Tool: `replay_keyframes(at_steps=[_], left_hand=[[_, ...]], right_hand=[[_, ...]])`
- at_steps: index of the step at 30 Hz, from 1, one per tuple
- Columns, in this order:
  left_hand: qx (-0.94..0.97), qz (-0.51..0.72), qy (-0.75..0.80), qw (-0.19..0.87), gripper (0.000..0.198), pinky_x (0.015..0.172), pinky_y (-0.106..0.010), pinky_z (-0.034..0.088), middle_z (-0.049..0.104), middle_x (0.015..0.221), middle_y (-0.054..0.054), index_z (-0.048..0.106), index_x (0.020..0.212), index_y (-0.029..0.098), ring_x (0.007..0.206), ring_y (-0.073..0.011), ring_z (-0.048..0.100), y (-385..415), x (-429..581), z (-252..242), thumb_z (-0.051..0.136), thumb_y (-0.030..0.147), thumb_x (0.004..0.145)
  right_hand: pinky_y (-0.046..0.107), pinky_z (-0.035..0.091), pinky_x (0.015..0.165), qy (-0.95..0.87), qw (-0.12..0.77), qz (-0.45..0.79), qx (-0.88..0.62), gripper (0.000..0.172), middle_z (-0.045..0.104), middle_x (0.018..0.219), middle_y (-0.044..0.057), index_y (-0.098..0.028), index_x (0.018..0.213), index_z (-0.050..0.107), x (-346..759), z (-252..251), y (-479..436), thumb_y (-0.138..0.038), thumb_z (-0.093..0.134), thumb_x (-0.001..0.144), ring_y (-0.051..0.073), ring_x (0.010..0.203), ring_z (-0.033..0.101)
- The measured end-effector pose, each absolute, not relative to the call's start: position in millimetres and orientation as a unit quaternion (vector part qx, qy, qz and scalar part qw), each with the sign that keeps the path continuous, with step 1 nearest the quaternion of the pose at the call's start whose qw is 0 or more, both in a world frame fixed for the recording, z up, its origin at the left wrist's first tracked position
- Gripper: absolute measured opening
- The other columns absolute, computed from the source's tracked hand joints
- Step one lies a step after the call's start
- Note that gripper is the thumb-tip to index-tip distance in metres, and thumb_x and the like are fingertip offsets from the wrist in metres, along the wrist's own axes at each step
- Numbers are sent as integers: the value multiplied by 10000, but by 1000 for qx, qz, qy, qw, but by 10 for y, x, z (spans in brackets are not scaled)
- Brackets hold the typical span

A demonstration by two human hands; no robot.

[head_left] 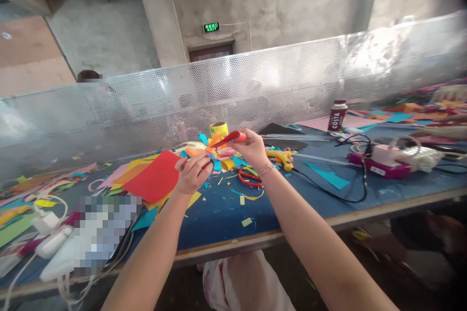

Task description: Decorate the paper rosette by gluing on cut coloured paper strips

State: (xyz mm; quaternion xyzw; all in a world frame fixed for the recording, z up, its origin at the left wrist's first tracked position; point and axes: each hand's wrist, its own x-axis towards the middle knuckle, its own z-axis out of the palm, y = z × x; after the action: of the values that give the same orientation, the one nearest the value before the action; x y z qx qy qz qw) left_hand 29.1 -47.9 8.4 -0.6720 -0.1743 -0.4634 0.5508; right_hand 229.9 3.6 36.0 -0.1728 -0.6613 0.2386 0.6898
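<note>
My left hand (pixel 194 173) is closed on a flower-like bunch of paper strips (pixel 217 146) in orange, blue and yellow. Pinched in my right hand (pixel 251 148) is a red paper strip (pixel 233 138), curled at the near end and reaching toward the middle of the bunch. Whether the strip's far end is joined there is hidden. Below my right hand lie red-handled scissors (pixel 250 178). Beside my right wrist is a yellow glue gun (pixel 280 158) with a black cord. A red paper sheet (pixel 155 177) rests left of my left hand.
A yellow tape roll (pixel 219 129) stands behind the bunch. To the right are a Costa bottle (pixel 337 115), a purple power strip (pixel 381 164) and another person's hand (pixel 443 131). A phone-like device (pixel 105 233) lies front left among white cables. A perforated metal screen (pixel 233 87) borders the back.
</note>
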Motion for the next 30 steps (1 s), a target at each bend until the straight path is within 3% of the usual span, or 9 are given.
replay_keyframes(at_steps=[4, 9, 18, 25, 30], left_hand=[[-658, -469, -179, 561, 164, 1044, -308, 229, 739, 846, 34, 661, 847, 271, 898, -126, 670, -450, 254, 59, 645, 111, 819], [-661, -484, -205, 536, 141, 1030, -333, 254, 739, 857, 25, 663, 880, 280, 908, -142, 670, -388, 201, 12, 624, 150, 842], [-630, -468, -230, 576, 154, 983, -364, 309, 732, 843, 28, 635, 865, 281, 918, -159, 657, -411, 227, 46, 655, 137, 812], [-679, -503, -268, 462, 134, 932, -378, 312, 725, 880, -5, 657, 889, 274, 918, -173, 651, -334, 221, -23, 597, 160, 856], [-691, -495, -294, 437, 130, 905, -381, 302, 721, 886, -14, 653, 874, 257, 921, -179, 642, -304, 227, -44, 576, 154, 859]], right_hand=[[317, 488, 670, -661, 675, 286, -163, 434, 572, 691, -18, -216, 644, 408, 2271, 318, 53, -389, 804, 598, 140, 684, 571], [323, 519, 696, -646, 672, 347, -108, 481, 538, 669, -53, -248, 775, 393, 2241, 308, 47, -351, 822, 585, 142, 665, 600], [312, 509, 696, -704, 628, 277, -181, 255, 620, 743, -6, -200, 770, 609, 2269, 318, 39, -372, 757, 652, 142, 721, 589], [290, 513, 660, -696, 624, 302, -187, 257, 653, 773, 7, -191, 837, 646, 2229, 304, 48, -368, 729, 669, 152, 720, 619], [276, 509, 634, -714, 611, 278, -200, 204, 643, 734, 4, -192, 812, 649, 2243, 320, 23, -351, 705, 698, 148, 692, 613]])
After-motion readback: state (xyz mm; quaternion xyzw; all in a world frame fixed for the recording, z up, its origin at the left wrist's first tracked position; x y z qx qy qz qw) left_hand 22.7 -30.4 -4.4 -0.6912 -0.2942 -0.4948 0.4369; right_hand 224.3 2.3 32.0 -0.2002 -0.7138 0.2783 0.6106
